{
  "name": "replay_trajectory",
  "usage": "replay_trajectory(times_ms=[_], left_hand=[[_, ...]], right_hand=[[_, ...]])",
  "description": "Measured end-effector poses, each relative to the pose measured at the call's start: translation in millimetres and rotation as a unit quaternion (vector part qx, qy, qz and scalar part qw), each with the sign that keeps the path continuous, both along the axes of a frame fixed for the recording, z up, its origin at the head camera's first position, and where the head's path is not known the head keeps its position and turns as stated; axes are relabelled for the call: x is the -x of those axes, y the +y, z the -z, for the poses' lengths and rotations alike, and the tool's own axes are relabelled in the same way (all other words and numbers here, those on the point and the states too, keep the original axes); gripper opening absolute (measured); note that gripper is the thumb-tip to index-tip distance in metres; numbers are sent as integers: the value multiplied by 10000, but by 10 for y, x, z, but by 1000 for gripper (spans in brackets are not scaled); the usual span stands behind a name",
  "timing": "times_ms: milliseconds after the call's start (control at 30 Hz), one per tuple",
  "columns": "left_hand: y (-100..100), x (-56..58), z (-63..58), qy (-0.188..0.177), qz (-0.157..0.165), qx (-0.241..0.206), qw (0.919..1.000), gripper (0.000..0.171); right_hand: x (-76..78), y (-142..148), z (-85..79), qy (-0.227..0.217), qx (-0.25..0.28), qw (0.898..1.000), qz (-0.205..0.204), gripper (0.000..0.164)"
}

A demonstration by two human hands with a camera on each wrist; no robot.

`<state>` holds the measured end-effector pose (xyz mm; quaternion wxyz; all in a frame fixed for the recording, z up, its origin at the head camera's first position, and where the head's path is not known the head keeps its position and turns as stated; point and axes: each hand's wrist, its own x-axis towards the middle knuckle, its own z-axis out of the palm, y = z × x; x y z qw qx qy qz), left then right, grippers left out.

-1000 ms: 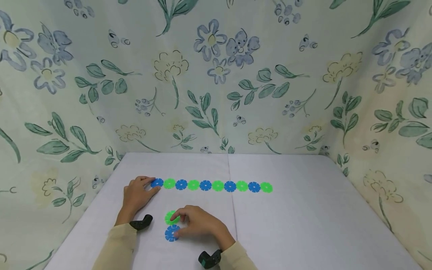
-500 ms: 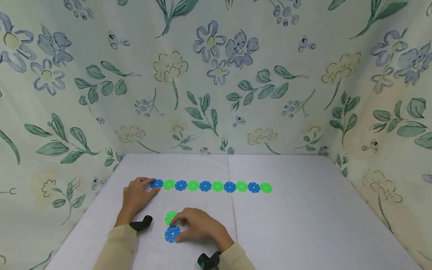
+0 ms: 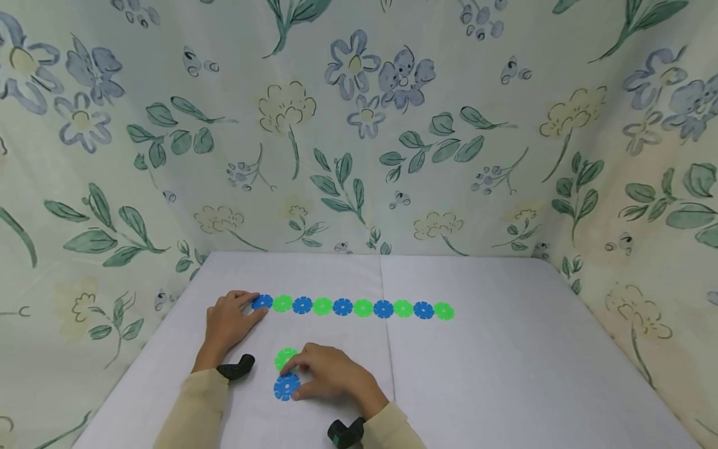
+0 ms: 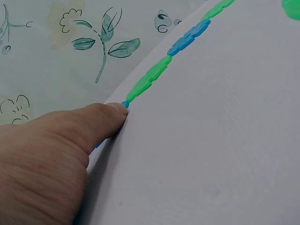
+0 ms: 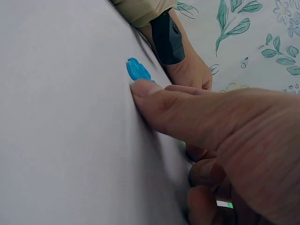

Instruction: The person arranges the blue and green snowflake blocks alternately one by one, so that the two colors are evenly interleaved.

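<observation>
A row of notched, flower-shaped plastic discs, blue and green in turn, runs across the table. My left hand [image 3: 229,321] holds the blue disc [image 3: 263,302] at the row's left end between thumb and index finger; in the left wrist view the thumb covers most of it. Nearer me, my right hand [image 3: 331,373] grips a separate blue disc [image 3: 287,387] by its edge, index finger at the far side and thumb at the near right. A loose green disc [image 3: 286,359] lies just beyond it, partly behind that index finger. In the right wrist view the thumb hides part of the blue disc [image 5: 138,69].
The row continues right to a green disc [image 3: 444,311] at its end. A white cloth with a crease covers the table [image 3: 505,362]. Floral curtain [image 3: 348,125] hangs behind and at both sides. Each wrist wears a black camera mount [image 3: 237,368].
My right index finger has drawn back from the green disc to the blue disc's far edge, and the thumb has moved to its near right edge. The left hand keeps its place.
</observation>
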<state>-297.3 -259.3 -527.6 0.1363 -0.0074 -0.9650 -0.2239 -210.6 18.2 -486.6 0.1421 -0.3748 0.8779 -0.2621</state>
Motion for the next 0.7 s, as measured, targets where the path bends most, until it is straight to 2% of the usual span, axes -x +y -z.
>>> replay_trajectory(times_ms=[333, 700], left_hand=[[10, 9, -32, 29, -3, -28, 10000, 59], [-24, 14, 19, 10, 51, 27, 10000, 58]], right_hand=[[-5, -23, -30, 119, -202, 9997, 40, 40], [-24, -68, 0, 216, -261, 9993, 178, 37]])
